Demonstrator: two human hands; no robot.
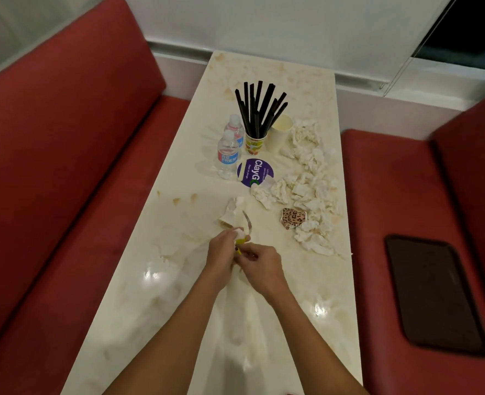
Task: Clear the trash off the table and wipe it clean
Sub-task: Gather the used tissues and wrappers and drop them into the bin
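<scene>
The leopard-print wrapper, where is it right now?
In the head view, the leopard-print wrapper lies on the right side of the table, touching the near end of the heap of crumpled tissues that runs along that edge.

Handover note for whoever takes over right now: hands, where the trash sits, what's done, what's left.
Left hand and right hand both pinch a small yellow item over the table.
Crumpled tissues heaped along the right edge, leopard-print wrapper among them; bottles, straw cup and paper cup mid-table.
Done: little cleared.
Left: bin the trash, wipe the brown stains.
</scene>
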